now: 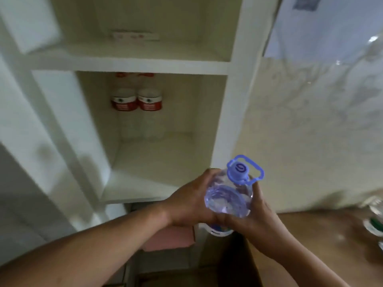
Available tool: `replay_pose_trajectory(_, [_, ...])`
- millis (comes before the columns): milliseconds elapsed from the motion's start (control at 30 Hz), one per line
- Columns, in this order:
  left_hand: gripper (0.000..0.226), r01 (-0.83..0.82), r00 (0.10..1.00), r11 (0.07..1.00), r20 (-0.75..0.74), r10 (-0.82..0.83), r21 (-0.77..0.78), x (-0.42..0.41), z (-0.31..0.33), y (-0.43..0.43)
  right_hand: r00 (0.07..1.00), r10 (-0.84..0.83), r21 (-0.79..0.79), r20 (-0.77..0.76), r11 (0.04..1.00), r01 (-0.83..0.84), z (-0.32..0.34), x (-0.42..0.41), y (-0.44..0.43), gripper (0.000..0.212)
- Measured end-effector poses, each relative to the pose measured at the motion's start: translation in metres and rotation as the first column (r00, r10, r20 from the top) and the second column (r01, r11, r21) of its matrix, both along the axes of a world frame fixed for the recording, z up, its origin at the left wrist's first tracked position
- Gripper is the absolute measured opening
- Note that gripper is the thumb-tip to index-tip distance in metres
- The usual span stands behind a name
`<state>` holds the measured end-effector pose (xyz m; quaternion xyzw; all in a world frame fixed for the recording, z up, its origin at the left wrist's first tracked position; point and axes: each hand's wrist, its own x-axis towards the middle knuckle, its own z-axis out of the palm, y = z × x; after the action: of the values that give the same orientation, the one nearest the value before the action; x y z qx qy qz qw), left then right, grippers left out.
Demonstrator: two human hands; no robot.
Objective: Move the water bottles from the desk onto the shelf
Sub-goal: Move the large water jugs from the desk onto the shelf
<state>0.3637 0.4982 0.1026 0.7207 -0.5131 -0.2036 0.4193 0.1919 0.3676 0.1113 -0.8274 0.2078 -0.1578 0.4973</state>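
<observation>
both hands clamp one large clear water bottle [228, 198] from opposite sides: left hand [190, 200] wrapped around its left wall, fingers curled over the shoulder, right hand [255, 216] pressed against its right and lower side, thumb up near the neck. bottle is upright, seen from above, blue cap [238, 170] with a blue loop handle [256, 169] at the top, label edge showing below the hands. it's held in the air in front of the white shelf unit [228, 100], just below and right of the middle cubby's front edge, not inside it. two smaller bottles with red labels [136, 103] stand side by side, touching, at the back of that cubby. upper cubby has a flat white item with red marks [135, 36], blurred, can't tell what. wooden desk [310, 230] at lower right, more clear bottles [374, 221] at its far right edge, partly cut off. pink object [170, 238] under the hands, below the shelf. whole frame motion-blurred.
</observation>
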Motion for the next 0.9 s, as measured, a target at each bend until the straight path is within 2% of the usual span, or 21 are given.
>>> replay_pose_trajectory(133, [0.104,-0.254,0.966,0.966,-0.059,0.251,-0.048,0.029,0.006,0.034,0.995,0.077,-0.074,0.055,0.995,-0.073,-0.002,0.055,0.011,0.1])
replay_pose_trajectory(267, [0.096,-0.505,0.862,0.859,-0.093,0.498,-0.083,0.066,-0.004,0.041,0.993,0.084,-0.084,0.085,0.994,-0.077,-0.03,0.115,0.02,0.085])
replay_pose_trajectory(400, [0.089,-0.635,0.771,0.769,-0.131,0.624,-0.072,0.111,-0.023,0.026,0.995,0.067,-0.079,-0.079,0.994,-0.073,-0.056,0.164,0.027,0.071])
replay_pose_trajectory(533, [0.086,-0.629,0.771,0.776,-0.173,0.613,-0.049,0.157,-0.034,-0.008,0.991,-0.045,-0.04,-0.126,0.998,0.041,-0.075,0.215,0.018,0.053])
replay_pose_trajectory(633, [0.076,-0.592,0.788,0.805,-0.226,0.572,-0.025,0.189,-0.035,-0.036,0.984,-0.157,0.053,-0.087,0.985,0.162,-0.081,0.254,0.003,0.047])
replay_pose_trajectory(733, [0.105,-0.476,0.854,0.879,-0.228,0.468,0.023,0.233,-0.035,-0.057,0.965,-0.261,0.086,-0.037,0.961,0.263,-0.089,0.292,-0.016,0.042])
replay_pose_trajectory(800, [0.126,-0.4,0.896,0.914,-0.184,0.404,0.064,0.259,-0.034,-0.064,0.948,-0.318,0.052,0.01,0.947,0.317,-0.099,0.312,-0.027,0.045])
replay_pose_trajectory(867, [0.127,-0.344,0.926,0.935,-0.133,0.354,0.09,0.28,-0.032,-0.071,0.938,-0.345,0.003,0.026,0.938,0.345,-0.106,0.329,-0.036,0.048])
replay_pose_trajectory(900, [0.118,-0.341,0.933,0.936,-0.09,0.349,0.086,0.285,-0.028,-0.074,0.936,-0.352,-0.009,0.026,0.936,0.352,-0.107,0.338,-0.039,0.049])
